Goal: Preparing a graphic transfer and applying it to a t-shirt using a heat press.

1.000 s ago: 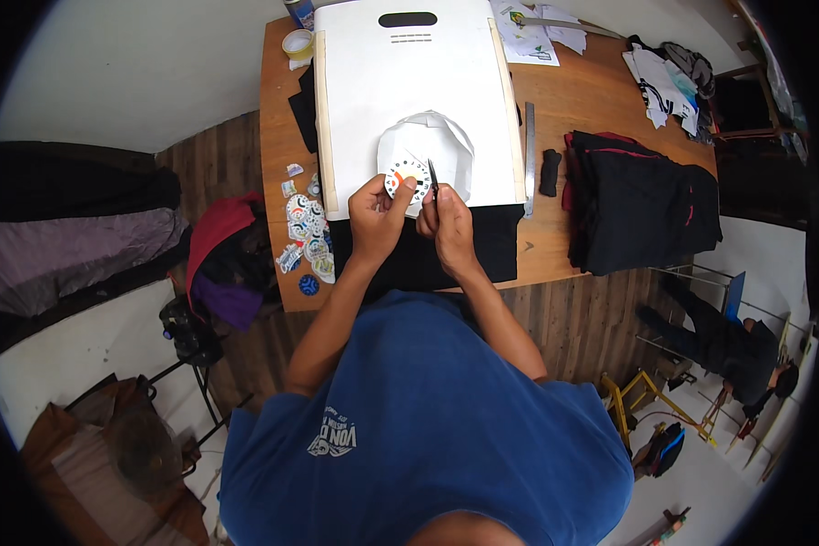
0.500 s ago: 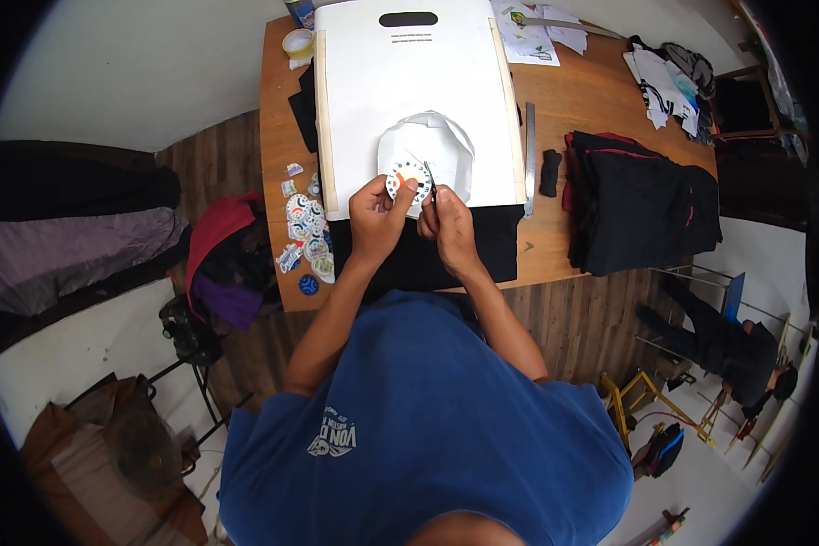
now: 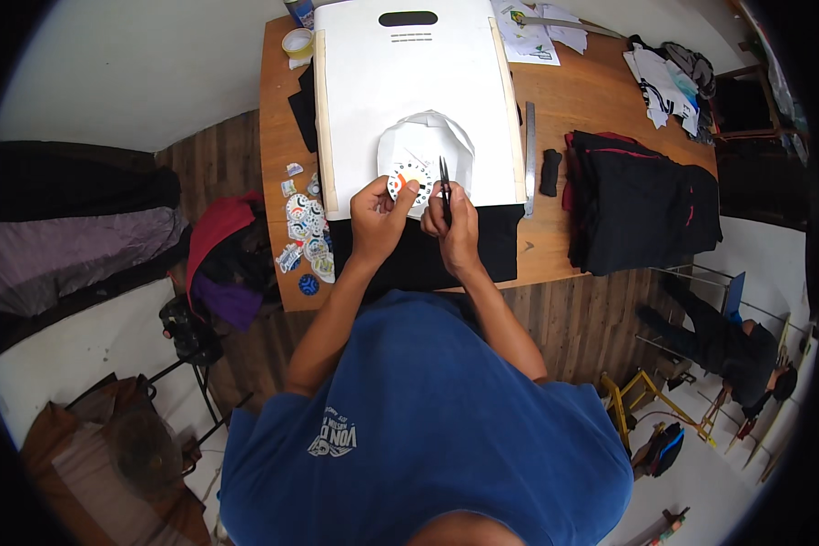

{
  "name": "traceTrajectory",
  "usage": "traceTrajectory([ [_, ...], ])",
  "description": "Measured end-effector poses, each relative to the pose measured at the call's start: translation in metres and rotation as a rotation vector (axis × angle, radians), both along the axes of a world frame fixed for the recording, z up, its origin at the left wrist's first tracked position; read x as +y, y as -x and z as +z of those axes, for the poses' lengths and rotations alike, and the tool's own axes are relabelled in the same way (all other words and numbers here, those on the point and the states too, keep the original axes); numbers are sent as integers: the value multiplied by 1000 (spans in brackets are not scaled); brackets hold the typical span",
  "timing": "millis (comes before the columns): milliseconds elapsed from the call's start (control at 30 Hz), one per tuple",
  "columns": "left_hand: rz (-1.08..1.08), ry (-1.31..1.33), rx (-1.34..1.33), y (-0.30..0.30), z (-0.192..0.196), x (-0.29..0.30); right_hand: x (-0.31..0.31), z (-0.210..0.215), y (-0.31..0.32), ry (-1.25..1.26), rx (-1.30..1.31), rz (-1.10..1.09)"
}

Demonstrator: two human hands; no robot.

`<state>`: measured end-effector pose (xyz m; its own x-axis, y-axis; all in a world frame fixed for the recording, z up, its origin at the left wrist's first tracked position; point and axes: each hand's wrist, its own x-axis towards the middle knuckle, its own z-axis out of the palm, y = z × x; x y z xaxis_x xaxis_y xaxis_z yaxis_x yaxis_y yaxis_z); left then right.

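My left hand (image 3: pixel 378 223) pinches a round white printed cutout (image 3: pixel 401 186) with orange and dark markings, its thumb lying over the face. Beside it, my right hand (image 3: pixel 459 235) grips slim black pointed tweezers (image 3: pixel 445 196), their tips up and apart from the cutout. Both hands are over the near edge of a large white board (image 3: pixel 355 82) with a handle slot. Just beyond them a shallow white bowl with a creased rim (image 3: pixel 465 150) rests on the board. Small thin scraps seem to lie in the bowl, too fine to make out.
Several printed cutouts (image 3: pixel 306 218) are piled on the wooden table (image 3: pixel 573 96) at the left. Black cloth (image 3: pixel 491 246) hangs under the board. To the right are a metal ruler (image 3: pixel 530 155) and folded black garments (image 3: pixel 642 209). Another person (image 3: pixel 746 359) is at the far right.
My right hand has drawn the tweezers away from the cutout, rightward, and turned them so their tips point up. My left hand has barely moved.
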<state>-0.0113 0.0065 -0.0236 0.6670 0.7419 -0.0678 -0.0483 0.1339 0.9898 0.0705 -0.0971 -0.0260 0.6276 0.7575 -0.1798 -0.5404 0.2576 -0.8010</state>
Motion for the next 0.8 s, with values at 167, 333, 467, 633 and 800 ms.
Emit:
traceTrajectory([
  [167,-30,22,-5,-1,10,-2,6,9,4,202,-176,-39],
  [333,3,-14,-3,1,-4,-1,2,2,3,42,-73,-22],
  [467,91,29,-11,-8,3,0,-1,-4,3,10,-42,55],
  [633,94,36,-20,-8,1,0,0,-5,7,-18,-59,58],
  [800,88,50,-51,-10,3,-1,1,-5,7,-22,-62,56],
])
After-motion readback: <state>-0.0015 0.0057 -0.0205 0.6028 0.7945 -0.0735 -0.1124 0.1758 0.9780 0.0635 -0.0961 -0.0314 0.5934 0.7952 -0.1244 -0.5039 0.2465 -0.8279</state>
